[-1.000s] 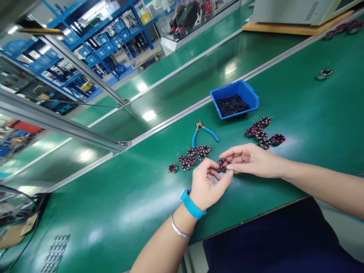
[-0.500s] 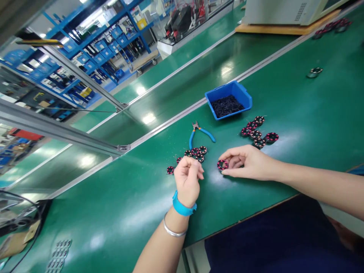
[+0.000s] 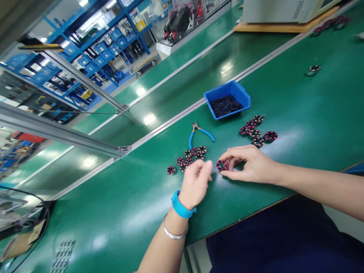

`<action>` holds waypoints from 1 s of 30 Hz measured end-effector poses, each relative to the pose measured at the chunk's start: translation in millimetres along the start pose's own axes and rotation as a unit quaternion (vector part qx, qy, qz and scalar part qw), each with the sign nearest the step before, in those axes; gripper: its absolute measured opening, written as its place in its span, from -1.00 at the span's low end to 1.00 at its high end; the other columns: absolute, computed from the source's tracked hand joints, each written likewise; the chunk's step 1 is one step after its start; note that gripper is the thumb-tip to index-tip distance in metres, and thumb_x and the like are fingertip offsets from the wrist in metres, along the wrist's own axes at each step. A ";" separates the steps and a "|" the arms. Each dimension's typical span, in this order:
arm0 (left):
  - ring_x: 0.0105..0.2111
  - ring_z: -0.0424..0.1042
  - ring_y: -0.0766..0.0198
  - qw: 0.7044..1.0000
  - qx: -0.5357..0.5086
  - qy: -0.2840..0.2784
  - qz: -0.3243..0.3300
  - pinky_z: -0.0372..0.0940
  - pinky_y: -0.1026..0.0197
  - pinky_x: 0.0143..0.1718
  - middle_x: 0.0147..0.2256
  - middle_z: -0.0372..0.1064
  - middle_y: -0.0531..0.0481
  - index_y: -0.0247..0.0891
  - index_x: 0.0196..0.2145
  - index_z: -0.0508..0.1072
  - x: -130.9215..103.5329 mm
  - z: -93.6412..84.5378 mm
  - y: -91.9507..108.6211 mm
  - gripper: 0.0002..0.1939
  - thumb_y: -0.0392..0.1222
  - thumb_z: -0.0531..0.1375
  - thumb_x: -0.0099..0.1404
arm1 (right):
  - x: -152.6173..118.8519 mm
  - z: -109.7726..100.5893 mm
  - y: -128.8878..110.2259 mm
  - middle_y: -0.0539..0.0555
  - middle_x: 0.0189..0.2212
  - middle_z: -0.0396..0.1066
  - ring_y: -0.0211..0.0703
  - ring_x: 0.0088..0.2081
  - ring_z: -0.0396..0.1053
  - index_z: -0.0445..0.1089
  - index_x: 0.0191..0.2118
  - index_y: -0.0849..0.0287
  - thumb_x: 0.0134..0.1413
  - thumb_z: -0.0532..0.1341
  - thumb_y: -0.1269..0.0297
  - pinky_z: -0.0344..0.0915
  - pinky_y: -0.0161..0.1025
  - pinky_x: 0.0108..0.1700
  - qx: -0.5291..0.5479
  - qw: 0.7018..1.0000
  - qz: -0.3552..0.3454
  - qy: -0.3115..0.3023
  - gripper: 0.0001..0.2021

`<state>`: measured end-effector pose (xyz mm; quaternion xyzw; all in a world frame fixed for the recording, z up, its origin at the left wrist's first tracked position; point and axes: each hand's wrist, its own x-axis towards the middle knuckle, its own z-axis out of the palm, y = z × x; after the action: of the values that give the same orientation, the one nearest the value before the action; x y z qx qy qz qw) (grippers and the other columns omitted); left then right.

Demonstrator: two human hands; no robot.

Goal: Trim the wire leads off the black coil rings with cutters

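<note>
Lettering, labels, brands, numbers, signs: none legible. Blue metal shelving (image 3: 133, 25) with blue plastic bins (image 3: 116, 34), background: too small and blurred to read. Flat tan card piece (image 3: 36, 232), left end of green-topped bench (image 3: 127, 212): likewise unreadable.

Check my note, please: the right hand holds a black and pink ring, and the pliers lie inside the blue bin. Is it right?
Not quite: the head view shows the pliers on the green table, outside the blue bin. The right hand does hold a black and pink ring.
</note>
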<state>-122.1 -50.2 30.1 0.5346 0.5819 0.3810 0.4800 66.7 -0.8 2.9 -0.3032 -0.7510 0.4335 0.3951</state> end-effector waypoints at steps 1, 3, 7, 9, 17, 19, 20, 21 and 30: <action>-0.71 0.13 0.45 0.999 -0.015 -0.040 -0.018 0.03 0.36 -0.65 -0.70 0.19 0.12 -0.25 -0.60 0.28 -0.3 1.5 1.9 -0.47 0.25 0.19 0.24 | -0.3 0.3 -0.1 -0.02 -0.53 0.51 -0.28 -0.58 0.48 0.49 -0.32 0.19 -0.04 0.35 0.26 0.43 -0.39 -0.51 -0.005 1.000 -0.005 0.000 -0.86; -0.73 0.10 0.48 0.995 -0.074 -0.054 -0.029 0.00 0.38 -0.68 -0.71 0.20 0.13 -0.26 -0.61 0.29 0.4 1.4 6.4 -0.48 0.23 0.26 0.19 | -1.5 1.3 -0.8 -0.02 -0.54 0.50 -0.29 -0.59 0.47 0.48 -0.35 0.18 -0.04 0.35 0.28 0.41 -0.39 -0.52 -0.018 1.000 -0.011 0.000 -0.88; -0.72 0.12 0.53 0.961 -0.216 0.164 0.054 0.05 0.44 -0.69 -0.68 0.20 0.17 -0.27 -0.61 0.27 2.9 -11.7 10.9 -0.53 0.11 0.34 0.15 | -3.0 4.6 -5.3 -0.05 -0.61 0.46 -0.28 -0.63 0.43 0.44 -0.38 0.18 -0.07 0.37 0.24 0.39 -0.38 -0.55 -0.022 1.000 0.016 0.012 -0.84; -0.70 0.21 0.52 0.951 -0.221 0.206 0.062 0.11 0.46 -0.69 -0.64 0.27 0.15 -0.28 -0.57 0.30 1.0 -13.4 8.7 -0.56 0.09 0.37 0.10 | -1.8 7.3 -8.8 -0.05 -0.65 0.43 -0.27 -0.64 0.41 0.41 -0.40 0.17 -0.09 0.39 0.20 0.37 -0.37 -0.57 -0.017 0.999 0.041 0.031 -0.80; -0.47 0.48 0.40 0.958 -0.267 0.102 -0.026 0.42 0.39 -0.49 -0.33 0.47 0.02 -0.30 -0.29 0.38 -12.0 35.8 2.6 -0.43 -0.27 0.54 -0.26 | 5.5 21.6 -17.9 -0.04 -0.64 0.39 -0.30 -0.61 0.33 0.39 -0.51 0.16 -0.10 0.37 0.22 0.29 -0.36 -0.57 -0.075 0.990 0.020 0.114 -0.81; -0.51 0.45 0.45 0.949 -0.293 0.111 -0.032 0.39 0.41 -0.47 -0.40 0.47 0.04 -0.32 -0.33 0.39 -11.1 37.0 3.3 -0.48 -0.20 0.54 -0.22 | 5.5 20.3 -18.7 -0.04 -0.62 0.40 -0.29 -0.59 0.34 0.40 -0.50 0.17 -0.15 0.34 0.32 0.29 -0.35 -0.54 -0.093 0.991 0.016 0.100 -0.90; -0.53 0.44 0.46 0.947 -0.300 0.113 -0.039 0.39 0.41 -0.47 -0.42 0.47 0.05 -0.33 -0.35 0.41 -10.9 34.9 3.4 -0.49 -0.18 0.54 -0.22 | 5.8 18.0 -19.0 -0.03 -0.60 0.42 -0.28 -0.57 0.35 0.42 -0.47 0.17 -0.18 0.34 0.34 0.31 -0.34 -0.52 -0.091 0.992 0.025 0.081 -0.90; -0.55 0.42 0.48 0.946 -0.301 0.114 -0.048 0.38 0.42 -0.48 -0.45 0.47 0.06 -0.34 -0.37 0.42 -11.1 31.7 3.2 -0.50 -0.16 0.55 -0.22 | 6.6 14.9 -19.2 -0.02 -0.56 0.44 -0.27 -0.54 0.37 0.44 -0.43 0.18 -0.23 0.37 0.33 0.35 -0.32 -0.48 -0.078 0.994 0.044 0.056 -0.85; -0.66 0.31 0.49 0.954 -0.260 0.103 -0.113 0.26 0.44 -0.62 -0.67 0.38 0.14 -0.34 -0.42 0.46 -24.5 12.7 -2.8 -0.57 -0.23 0.51 -0.27 | 25.3 13.6 -18.5 0.11 -0.35 0.49 -0.16 -0.34 0.44 0.56 -0.39 0.19 -0.06 0.35 0.10 0.38 -0.20 -0.28 0.072 0.988 0.114 -0.082 -0.77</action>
<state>-111.3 -75.7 28.0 0.2804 0.5657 0.5156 0.5793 40.2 5.6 23.5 -0.3213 -0.7084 0.5515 0.3013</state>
